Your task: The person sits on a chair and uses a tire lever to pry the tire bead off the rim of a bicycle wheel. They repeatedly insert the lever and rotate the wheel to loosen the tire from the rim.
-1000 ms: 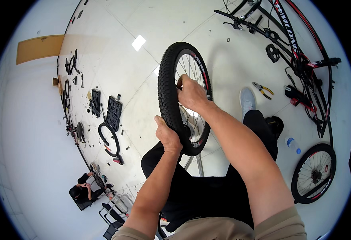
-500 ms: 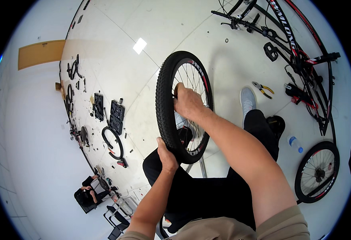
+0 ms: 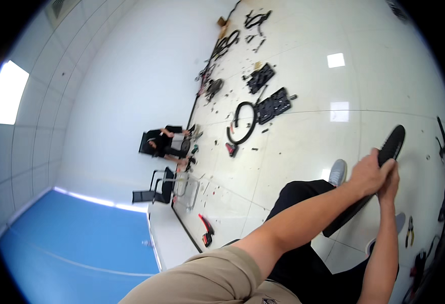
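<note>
A bicycle wheel with a black knobby tyre [image 3: 394, 143] stands almost edge-on in front of my knees, so its rim and spokes are hidden. My left hand [image 3: 368, 175] is closed over the upper part of the tyre. Pressed close beside it, my right hand [image 3: 388, 183] grips the same stretch from the right. Below the hands, the tyre runs down past my left knee toward the floor.
Open black tool cases [image 3: 274, 105] and a black ring-shaped tyre [image 3: 253, 133] lie on the tiled floor ahead. Yellow-handled pliers [image 3: 410, 232] are at the right. Near the left wall a person [image 3: 156, 142] sits beyond a black chair [image 3: 165, 185]. A red-and-black part [image 3: 207, 230] lies closer.
The view has swung left, putting the wheel at the right side. It now appears edge-on. My right hand has gone from the spokes to the tyre, beside my left hand.
</note>
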Demonstrator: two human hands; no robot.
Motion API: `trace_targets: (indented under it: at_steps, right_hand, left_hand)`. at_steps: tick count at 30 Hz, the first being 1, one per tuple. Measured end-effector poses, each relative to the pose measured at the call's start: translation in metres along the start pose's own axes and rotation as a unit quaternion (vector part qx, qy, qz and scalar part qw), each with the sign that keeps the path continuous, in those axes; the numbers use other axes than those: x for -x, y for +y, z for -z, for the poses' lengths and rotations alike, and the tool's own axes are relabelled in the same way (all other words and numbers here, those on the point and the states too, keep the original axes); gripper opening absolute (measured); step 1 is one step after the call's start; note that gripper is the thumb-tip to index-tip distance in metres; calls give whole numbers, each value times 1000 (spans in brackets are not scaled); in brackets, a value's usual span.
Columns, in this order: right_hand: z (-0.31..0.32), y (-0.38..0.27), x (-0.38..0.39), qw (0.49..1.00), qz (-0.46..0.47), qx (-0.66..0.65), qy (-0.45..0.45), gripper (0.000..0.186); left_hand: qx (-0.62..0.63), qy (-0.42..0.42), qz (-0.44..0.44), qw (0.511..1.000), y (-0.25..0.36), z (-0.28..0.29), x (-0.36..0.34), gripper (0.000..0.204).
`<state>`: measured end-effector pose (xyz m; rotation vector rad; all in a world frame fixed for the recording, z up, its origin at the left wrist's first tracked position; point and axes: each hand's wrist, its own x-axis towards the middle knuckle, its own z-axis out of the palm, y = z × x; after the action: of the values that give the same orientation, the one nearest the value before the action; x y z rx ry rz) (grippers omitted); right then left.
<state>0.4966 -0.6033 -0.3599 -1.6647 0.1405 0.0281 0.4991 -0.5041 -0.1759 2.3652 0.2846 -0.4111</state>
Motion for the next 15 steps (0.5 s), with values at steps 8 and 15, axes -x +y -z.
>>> trace_targets:
  at_steps: [8,15]
  right_hand:
    - [-8,9,-18,977,-37,-211,-6,30]
    - [-10,-70,-5,989,-86,116,-40,32]
  left_hand:
    - [36,64,-23,997,-14,-5,0,54]
    - [99,84,-33,991,-58,3,12,48]
